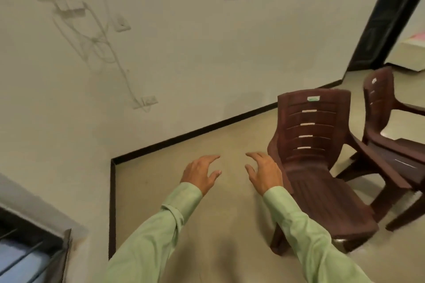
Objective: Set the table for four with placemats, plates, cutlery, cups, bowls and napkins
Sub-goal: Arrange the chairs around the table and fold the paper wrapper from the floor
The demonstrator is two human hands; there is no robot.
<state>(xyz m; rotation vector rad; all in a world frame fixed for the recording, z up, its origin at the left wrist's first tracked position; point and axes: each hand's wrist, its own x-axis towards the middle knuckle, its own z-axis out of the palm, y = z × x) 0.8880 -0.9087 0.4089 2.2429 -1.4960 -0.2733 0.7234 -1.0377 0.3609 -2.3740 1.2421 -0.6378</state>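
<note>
Green-sleeved left hand (200, 172) and right hand (264, 171) spread wide, holding nothing, beside 2 brown plastic chairs (319, 156)

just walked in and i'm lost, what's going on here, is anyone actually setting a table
Not at this moment. A person in green sleeves holds both hands out in front, the left hand and right hand open, empty and touching nothing. They face a bare floor by a wall corner, with two brown plastic chairs to the right. No table, placemats, plates, cutlery, cups, bowls or napkins are in view, so how far the setting has got cannot be judged from here.
</note>
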